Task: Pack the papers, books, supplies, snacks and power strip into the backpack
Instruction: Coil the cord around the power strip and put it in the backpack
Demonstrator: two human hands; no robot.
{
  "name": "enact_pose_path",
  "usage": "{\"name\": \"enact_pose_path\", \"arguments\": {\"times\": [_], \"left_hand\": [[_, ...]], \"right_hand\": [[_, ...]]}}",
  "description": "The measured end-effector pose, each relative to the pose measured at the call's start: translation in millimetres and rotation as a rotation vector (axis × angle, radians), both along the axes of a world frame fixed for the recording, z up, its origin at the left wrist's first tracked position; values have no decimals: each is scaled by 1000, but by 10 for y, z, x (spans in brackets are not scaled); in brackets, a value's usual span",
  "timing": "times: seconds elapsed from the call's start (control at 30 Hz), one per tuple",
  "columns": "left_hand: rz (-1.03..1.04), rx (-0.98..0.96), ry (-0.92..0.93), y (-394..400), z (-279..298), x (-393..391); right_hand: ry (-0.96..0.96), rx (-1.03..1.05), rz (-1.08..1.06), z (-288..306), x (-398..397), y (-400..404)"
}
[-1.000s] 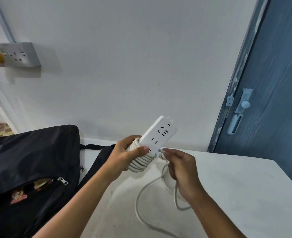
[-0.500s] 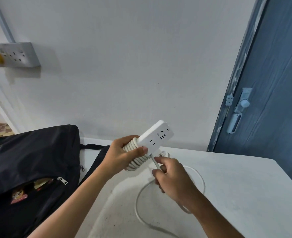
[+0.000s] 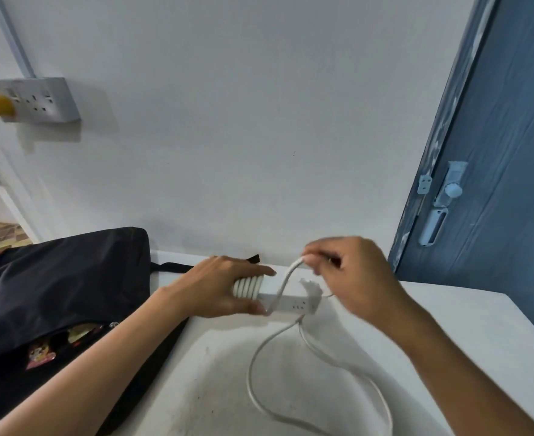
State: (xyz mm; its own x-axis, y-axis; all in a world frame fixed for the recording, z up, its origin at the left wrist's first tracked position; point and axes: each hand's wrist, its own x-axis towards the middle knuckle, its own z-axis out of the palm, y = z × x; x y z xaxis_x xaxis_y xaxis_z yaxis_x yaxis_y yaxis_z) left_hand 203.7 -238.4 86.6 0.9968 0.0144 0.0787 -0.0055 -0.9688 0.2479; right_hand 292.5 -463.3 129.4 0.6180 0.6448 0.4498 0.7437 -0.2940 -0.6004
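Note:
A white power strip (image 3: pixel 294 303) lies level above the white table (image 3: pixel 466 335), with several turns of its white cord wound round its left end. My left hand (image 3: pixel 224 289) grips that wound end. My right hand (image 3: pixel 350 275) pinches the cord (image 3: pixel 286 278) above the strip, just right of the coils. The loose remainder of the cord loops down over the table toward me. The black backpack (image 3: pixel 58 297) lies at the left with its zip partly undone, and colourful snack packets (image 3: pixel 40 355) show in the gap.
A wall socket block (image 3: pixel 36 99) with a yellow plug in it hangs at the upper left. A blue door (image 3: pixel 504 171) with a latch stands at the right. The white wall rises straight behind the table.
The strip has tipped from pointing up and right to lying level and lower. My right hand has risen from below the strip to above it, carrying the cord up over it.

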Motion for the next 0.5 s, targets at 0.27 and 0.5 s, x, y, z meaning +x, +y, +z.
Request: {"name": "enact_pose_path", "arguments": {"times": [0.27, 0.5], "left_hand": [[-131, -860, -204, -224, -86, -127], [-15, -1208, -439, -335, -128, -15]], "right_hand": [[792, 82, 191, -260, 645, 147], [900, 137, 188, -542, 329, 499]]}}
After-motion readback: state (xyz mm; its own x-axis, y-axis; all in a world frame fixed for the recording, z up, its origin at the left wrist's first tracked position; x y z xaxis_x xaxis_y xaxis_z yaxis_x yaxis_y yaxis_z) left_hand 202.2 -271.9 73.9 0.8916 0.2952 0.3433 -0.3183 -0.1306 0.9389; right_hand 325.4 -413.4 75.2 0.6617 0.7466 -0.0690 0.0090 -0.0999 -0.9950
